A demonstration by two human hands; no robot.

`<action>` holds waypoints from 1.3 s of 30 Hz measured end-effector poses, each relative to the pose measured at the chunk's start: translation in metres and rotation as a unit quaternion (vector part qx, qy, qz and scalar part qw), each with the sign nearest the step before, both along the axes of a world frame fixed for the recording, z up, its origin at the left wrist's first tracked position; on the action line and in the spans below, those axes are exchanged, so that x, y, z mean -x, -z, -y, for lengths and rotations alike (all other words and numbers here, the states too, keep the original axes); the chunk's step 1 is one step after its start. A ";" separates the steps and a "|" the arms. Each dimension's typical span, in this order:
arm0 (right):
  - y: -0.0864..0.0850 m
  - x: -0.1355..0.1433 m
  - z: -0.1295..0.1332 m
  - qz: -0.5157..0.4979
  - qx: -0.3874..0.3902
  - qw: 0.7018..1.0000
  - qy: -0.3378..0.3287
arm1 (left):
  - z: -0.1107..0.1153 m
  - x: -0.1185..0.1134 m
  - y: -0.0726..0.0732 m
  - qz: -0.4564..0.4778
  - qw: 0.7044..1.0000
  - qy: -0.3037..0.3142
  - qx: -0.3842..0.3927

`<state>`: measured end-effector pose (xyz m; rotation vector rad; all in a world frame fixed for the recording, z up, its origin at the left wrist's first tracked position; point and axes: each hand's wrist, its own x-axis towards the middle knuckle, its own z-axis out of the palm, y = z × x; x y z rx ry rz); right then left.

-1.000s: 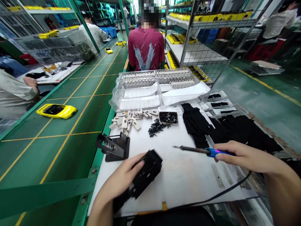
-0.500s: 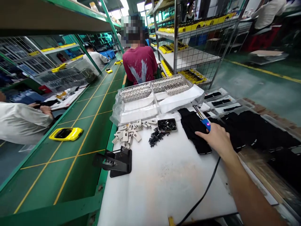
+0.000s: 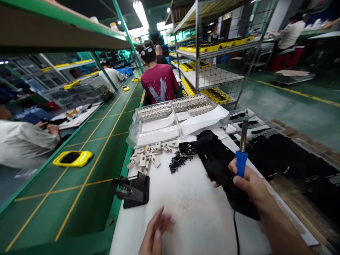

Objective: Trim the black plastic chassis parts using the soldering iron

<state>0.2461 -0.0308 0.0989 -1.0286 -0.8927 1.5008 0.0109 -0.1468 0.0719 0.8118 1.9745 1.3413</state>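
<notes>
My right hand [image 3: 252,184] is closed round the blue handle of a soldering iron [image 3: 241,163], its metal tip pointing up. A flat black piece that looks like cloth [image 3: 212,156] is gripped in the same hand, with fingertips showing past its left edge. My left hand [image 3: 156,232] is over the near part of the white work surface [image 3: 186,219], fingers apart, slightly blurred and holding nothing. A black stand [image 3: 136,191] stands to its upper left. Beyond lie loose cream plastic parts [image 3: 145,156], a heap of small black pieces [image 3: 176,161] and a small tray of them [image 3: 187,148].
Clear plastic trays [image 3: 159,132] with rows of cream parts stand at the back. On the left runs a green conveyor [image 3: 101,156] carrying a yellow toy car body [image 3: 73,158]. More black pieces [image 3: 292,152] lie at right. A person in a maroon shirt [image 3: 159,83] sits ahead.
My right hand has lifted the black piece and drawn it nearer, and the iron has turned upright. My left hand has come into view at the bottom. The camera has tilted up slightly.
</notes>
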 end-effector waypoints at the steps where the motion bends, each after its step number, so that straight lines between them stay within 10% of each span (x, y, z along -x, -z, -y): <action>1: -0.003 0.010 0.010 -0.020 0.007 0.999 -0.030 | -0.010 -0.012 0.007 0.166 0.983 0.071 -0.043; 3: -0.003 0.027 0.025 -0.018 0.025 0.997 -0.075 | -0.030 -0.030 0.018 0.438 0.875 0.174 -0.109; 6: 0.007 0.037 0.036 0.078 0.029 0.992 -0.093 | -0.050 -0.037 0.029 0.579 0.787 0.162 -0.134; 13: 0.049 0.041 0.000 0.321 -0.017 0.947 0.023 | -0.029 -0.009 0.033 0.540 0.837 0.079 -0.038; 21: 0.086 0.120 -0.055 0.507 -0.099 0.846 -0.135 | -0.008 0.020 0.040 0.631 0.750 0.178 -0.091; 33: 0.089 0.121 -0.059 0.497 -0.137 0.849 -0.115 | -0.040 0.020 0.044 0.408 0.901 0.123 -0.082; 39: 0.053 0.083 -0.036 0.282 -0.031 0.955 -0.082 | -0.061 0.013 0.041 0.307 0.936 0.171 0.007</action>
